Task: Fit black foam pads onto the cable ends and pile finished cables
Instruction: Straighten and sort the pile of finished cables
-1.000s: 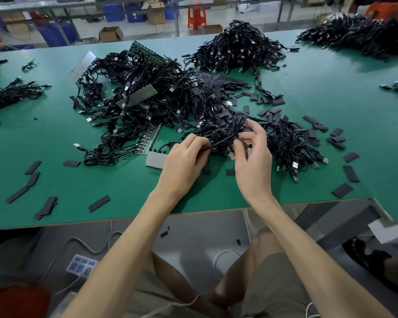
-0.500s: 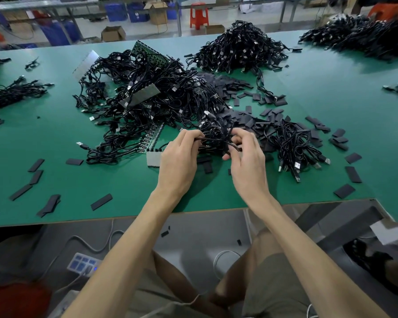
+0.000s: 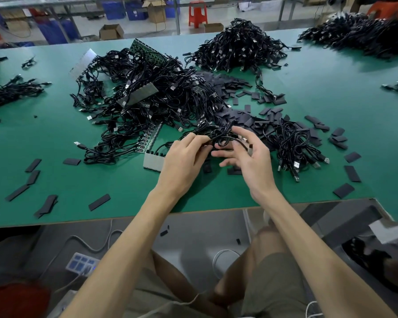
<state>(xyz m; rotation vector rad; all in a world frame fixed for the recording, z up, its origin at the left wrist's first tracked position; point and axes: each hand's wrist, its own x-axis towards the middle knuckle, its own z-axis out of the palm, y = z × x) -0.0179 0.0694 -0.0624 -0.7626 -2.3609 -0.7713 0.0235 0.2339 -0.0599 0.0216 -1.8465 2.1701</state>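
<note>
My left hand (image 3: 184, 159) pinches a coiled black cable (image 3: 221, 137) just above the green table (image 3: 55, 134), near its front edge. My right hand (image 3: 248, 154) is beside it with fingers spread and relaxed; a strand of the cable runs across its fingers. A big tangle of black USB cables (image 3: 147, 99) lies behind my hands. Loose black foam pads (image 3: 239, 115) are heaped right behind the held cable. A smaller cable bunch (image 3: 294, 143) lies to the right of my right hand.
A tall pile of cables (image 3: 237, 47) sits at the back centre and another (image 3: 363, 35) at the back right. Scattered foam pads (image 3: 99, 201) lie along the front edge on both sides. A grey strip (image 3: 153, 161) lies by my left wrist. Small cable bundles (image 3: 9, 90) lie far left.
My right hand has opened, its fingers spreading off the cable. My left hand keeps its pinch on the coil. Both hands stayed in about the same place.
</note>
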